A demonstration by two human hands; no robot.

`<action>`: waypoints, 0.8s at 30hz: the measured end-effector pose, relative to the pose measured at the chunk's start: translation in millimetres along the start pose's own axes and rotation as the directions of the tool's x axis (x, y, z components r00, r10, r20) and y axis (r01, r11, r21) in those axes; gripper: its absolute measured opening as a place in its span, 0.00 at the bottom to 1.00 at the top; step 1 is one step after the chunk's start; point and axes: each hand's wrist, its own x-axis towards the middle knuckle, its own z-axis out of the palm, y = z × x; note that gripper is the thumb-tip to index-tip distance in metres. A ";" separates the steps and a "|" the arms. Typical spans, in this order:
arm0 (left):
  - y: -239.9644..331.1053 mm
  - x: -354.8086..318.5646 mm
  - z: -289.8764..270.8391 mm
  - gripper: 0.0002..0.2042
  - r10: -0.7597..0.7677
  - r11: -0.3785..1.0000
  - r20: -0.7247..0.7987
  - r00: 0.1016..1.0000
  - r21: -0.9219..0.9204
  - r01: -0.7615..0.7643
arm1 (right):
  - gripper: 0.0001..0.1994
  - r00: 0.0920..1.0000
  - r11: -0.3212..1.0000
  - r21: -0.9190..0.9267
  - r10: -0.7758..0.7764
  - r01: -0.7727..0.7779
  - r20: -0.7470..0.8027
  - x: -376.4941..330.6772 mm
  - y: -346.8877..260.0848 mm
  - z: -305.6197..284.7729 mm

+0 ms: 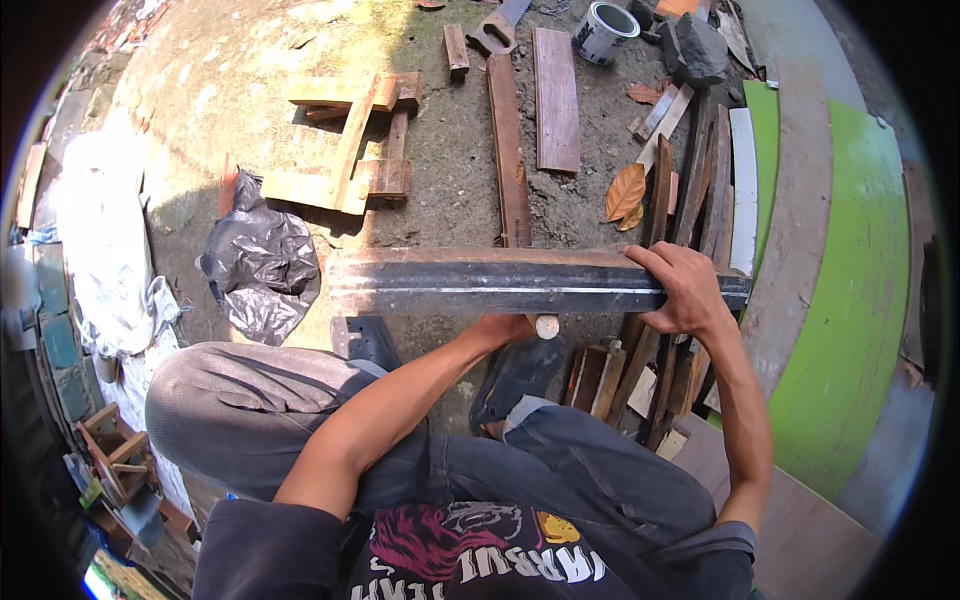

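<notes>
A long wooden plank, dark on its face with a pale stripe along it, lies crosswise in front of me above the ground. My right hand grips it near its right end, fingers over the far edge and thumb on the near side. Below the plank's near edge, my left hand is closed around a rod with a round, pale end. The plank hides most of that hand and the rest of the rod. Another narrow brown board runs away from me beyond the plank.
Nailed wooden pieces lie far left, near a black plastic bag. A handsaw, a flat board and a can sit at the back. Stacked timber strips and a green panel line the right.
</notes>
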 end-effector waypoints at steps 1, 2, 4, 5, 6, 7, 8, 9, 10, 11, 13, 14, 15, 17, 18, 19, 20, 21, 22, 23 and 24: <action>-2.3 2.8 1.6 0.11 0.056 0.996 -0.001 0.998 0.067 -0.055 | 0.36 1.000 0.999 -0.047 0.012 -0.012 0.004 1.2 -2.5 -9.7; -4.3 5.1 2.3 0.12 0.109 0.984 -0.002 0.994 0.139 -0.108 | 0.36 1.000 0.996 -0.092 0.022 -0.021 0.006 3.5 -3.7 -19.1; 2.9 11.0 -2.2 0.13 0.074 0.963 0.058 0.996 0.254 -0.087 | 0.35 0.995 0.986 -0.132 0.099 -0.101 -0.020 7.6 -1.5 -35.0; 12.4 12.9 -4.4 0.14 -0.015 0.953 0.112 0.994 0.303 -0.020 | 0.34 0.975 0.963 -0.160 0.223 -0.219 0.008 10.5 -2.9 -48.7; 21.8 15.7 0.1 0.16 0.043 0.981 0.056 0.998 0.187 -0.053 | 0.33 0.963 0.963 -0.074 0.253 -0.260 -0.096 11.0 4.1 -47.9; 19.0 15.4 0.5 0.17 0.067 0.979 0.049 0.997 0.189 -0.075 | 0.33 0.939 0.959 0.015 0.280 -0.283 -0.199 14.9 7.4 -49.0; 15.9 15.7 0.0 0.17 0.091 0.976 0.042 0.995 0.192 -0.098 | 0.33 0.907 0.930 0.083 0.369 -0.359 -0.202 18.5 5.5 -52.3; 12.9 15.4 -0.6 0.18 0.115 0.973 0.035 0.993 0.196 -0.120 | 0.34 0.888 0.909 0.143 0.415 -0.392 -0.200 21.3 1.6 -49.6; 10.6 15.2 -1.0 0.15 0.092 0.969 0.073 0.993 0.223 -0.106 | 0.34 0.862 0.880 0.201 0.467 -0.430 -0.196 21.8 -1.3 -43.6; 8.3 14.9 -3.1 0.12 0.068 0.963 0.106 0.992 0.253 -0.093 | 0.35 0.837 0.848 0.261 0.514 -0.461 -0.190 21.4 -1.3 -36.0; 1.2 7.6 -4.0 0.08 -0.036 0.994 0.144 0.989 0.107 0.021 | 0.35 0.928 0.908 0.269 0.358 -0.321 -0.100 0.7 -2.5 -10.5; -4.0 -4.6 -5.9 0.08 -0.119 0.990 0.146 0.982 -0.062 0.129 | 0.35 0.974 0.972 0.098 0.203 -0.213 0.096 -4.5 -12.5 -8.8; -9.7 -14.3 -8.1 0.11 -0.197 0.945 0.163 0.967 -0.230 0.231 | 0.35 0.949 0.997 -0.048 0.071 -0.059 0.308 -6.3 -19.5 -8.5; -7.9 -27.0 -2.2 0.24 -0.203 0.977 0.234 0.951 -0.024 0.214 | 0.36 0.942 0.995 -0.096 0.063 -0.033 0.330 -7.3 -20.5 -15.0; -9.1 -26.7 1.6 0.18 -0.159 0.987 0.194 0.968 0.034 0.155 | 0.36 0.938 0.993 -0.119 0.061 -0.021 0.342 -8.2 -20.2 -18.8; -6.3 -21.5 0.9 0.13 -0.106 0.991 0.155 0.982 0.096 0.092 | 0.35 0.952 0.991 -0.114 0.106 -0.076 0.286 -7.5 -16.4 -22.5; 1.4 -9.0 -1.3 0.08 -0.117 0.991 0.210 0.971 -0.044 0.129 | 0.35 0.960 0.985 -0.107 0.154 -0.133 0.233 -9.9 -9.3 -26.2; 7.9 7.8 -4.7 0.07 -0.120 0.969 0.265 0.957 -0.180 0.171 | 0.35 0.962 0.977 -0.096 0.203 -0.188 0.180 -11.4 -1.9 -30.1; 9.8 20.6 -1.9 0.16 0.206 0.968 0.115 0.972 0.119 -0.220 | 0.35 0.964 0.967 -0.067 0.252 -0.246 0.086 -10.3 5.0 -35.3; 10.4 20.3 -1.1 0.15 0.221 0.964 0.108 0.969 0.128 -0.234 | 0.34 0.960 0.961 -0.023 0.276 -0.277 -0.042 -9.8 9.0 -37.8; 12.9 20.3 -0.7 0.15 0.235 0.959 0.101 0.967 0.138 -0.247 | 0.34 0.936 0.940 0.030 0.341 -0.340 -0.082 -6.6 11.8 -41.5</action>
